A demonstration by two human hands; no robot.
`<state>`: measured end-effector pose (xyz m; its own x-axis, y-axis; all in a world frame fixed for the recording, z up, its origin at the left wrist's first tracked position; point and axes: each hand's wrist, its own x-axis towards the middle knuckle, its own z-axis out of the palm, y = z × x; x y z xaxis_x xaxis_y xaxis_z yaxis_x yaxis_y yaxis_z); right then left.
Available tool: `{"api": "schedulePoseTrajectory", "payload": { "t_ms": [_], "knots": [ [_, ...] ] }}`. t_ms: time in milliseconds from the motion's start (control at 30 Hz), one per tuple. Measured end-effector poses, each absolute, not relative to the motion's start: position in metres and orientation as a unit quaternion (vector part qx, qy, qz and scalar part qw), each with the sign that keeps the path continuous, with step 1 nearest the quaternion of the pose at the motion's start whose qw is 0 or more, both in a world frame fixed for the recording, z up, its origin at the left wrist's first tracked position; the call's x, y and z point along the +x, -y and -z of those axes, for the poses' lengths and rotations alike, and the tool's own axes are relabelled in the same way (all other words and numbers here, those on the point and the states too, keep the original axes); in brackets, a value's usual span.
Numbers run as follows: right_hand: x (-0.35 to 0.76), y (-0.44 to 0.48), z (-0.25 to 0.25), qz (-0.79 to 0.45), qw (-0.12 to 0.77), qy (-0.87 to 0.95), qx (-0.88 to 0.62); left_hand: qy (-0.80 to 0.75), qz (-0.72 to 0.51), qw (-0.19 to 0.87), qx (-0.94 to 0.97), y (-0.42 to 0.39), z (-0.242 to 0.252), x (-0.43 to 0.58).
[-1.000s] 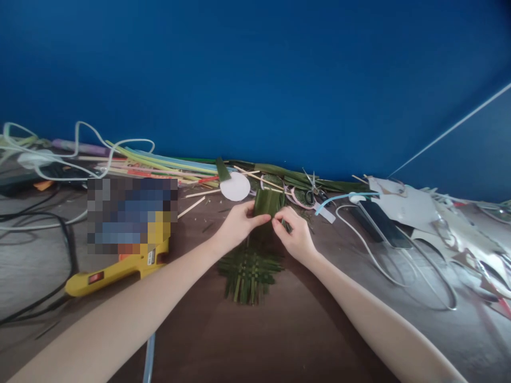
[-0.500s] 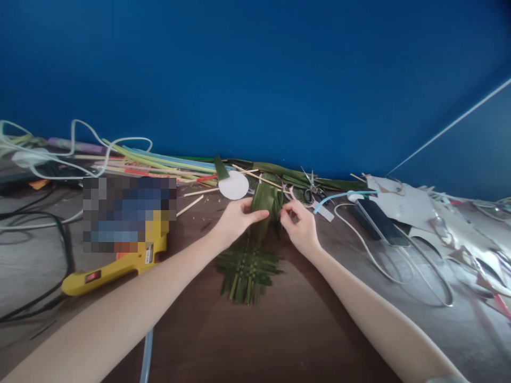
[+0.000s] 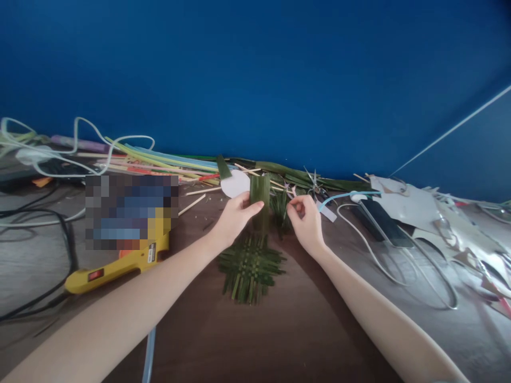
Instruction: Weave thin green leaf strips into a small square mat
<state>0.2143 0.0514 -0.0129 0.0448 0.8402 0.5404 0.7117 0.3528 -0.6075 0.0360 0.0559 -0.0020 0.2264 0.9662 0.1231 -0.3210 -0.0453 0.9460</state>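
My left hand (image 3: 238,217) grips a broad green leaf strip (image 3: 260,202) between thumb and fingers, holding it upright. To its right, my right hand (image 3: 305,222) has thumb and fingertips pinched together beside a bunch of narrow green strips (image 3: 280,208); whatever lies between the fingertips is too small to make out. A woven green leaf mat (image 3: 252,266) with loose strip ends lies flat on the brown table (image 3: 255,340), just below the broad strip. Behind my left hand is a white round disc (image 3: 235,184).
A yellow tool (image 3: 107,271) lies at the left, partly under a pixelated patch. Coloured strips (image 3: 159,159) and scissors (image 3: 315,186) are along the blue wall (image 3: 255,80). At the right are a phone (image 3: 385,226), cables and cut card (image 3: 407,205).
The broad strip now faces the camera more squarely. My right hand has moved slightly right, away from it, and the bunch of narrow strips shows more clearly. The view has shifted a little.
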Motion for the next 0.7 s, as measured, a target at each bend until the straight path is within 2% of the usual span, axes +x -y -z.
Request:
{"api": "schedulePoseTrajectory", "payload": {
  "t_ms": [167, 467, 700],
  "knots": [
    [0.202, -0.037, 0.002, -0.156, 0.448, 0.745, -0.468, -0.340, -0.487, 0.568, 0.570, -0.053, -0.002, 0.037],
    [0.196, -0.032, 0.003, -0.132, 0.441, 0.777, -0.428, -0.348, -0.464, 0.520, 0.627, -0.050, -0.004, 0.037],
    [0.194, -0.033, 0.003, -0.088, 0.453, 0.782, -0.420, -0.346, -0.460, 0.520, 0.631, -0.050, -0.005, 0.037]
  ]
}}
